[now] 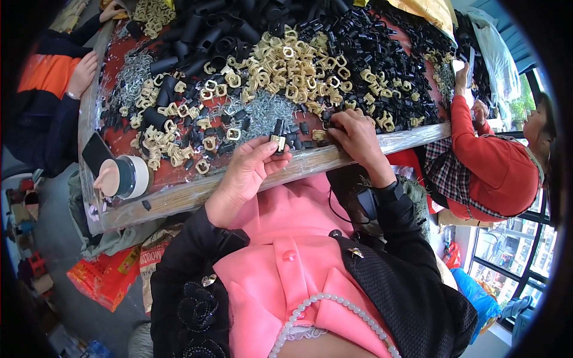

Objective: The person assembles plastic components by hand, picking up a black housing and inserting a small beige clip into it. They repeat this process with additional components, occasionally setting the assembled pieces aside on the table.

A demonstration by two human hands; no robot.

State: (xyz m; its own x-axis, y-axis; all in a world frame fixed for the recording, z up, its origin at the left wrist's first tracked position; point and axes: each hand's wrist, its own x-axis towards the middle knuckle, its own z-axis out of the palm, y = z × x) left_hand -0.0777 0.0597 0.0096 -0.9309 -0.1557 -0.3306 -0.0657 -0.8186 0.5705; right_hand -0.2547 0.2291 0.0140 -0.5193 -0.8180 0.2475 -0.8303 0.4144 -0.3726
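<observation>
My left hand [253,164] pinches a small black plastic fitting [279,132] with a pale beige collar on it, above the near edge of the work table. To its right, my right hand [357,136] bends its fingers down at the same edge, the tips among small dark pieces. What those fingers hold, if anything, is hidden. Just beyond my hands lies a heap of small silvery metal pieces [265,110]. Behind that is a pile of beige plastic collars [292,65]. A loose beige collar [233,134] lies left of the black fitting.
Black fittings [382,62] and wide black tubes [221,36] cover the far side. A wooden rim [298,168] edges the table. A jar [136,177] and a dark phone-like slab [98,154] stand at the left corner. Co-workers sit left and right.
</observation>
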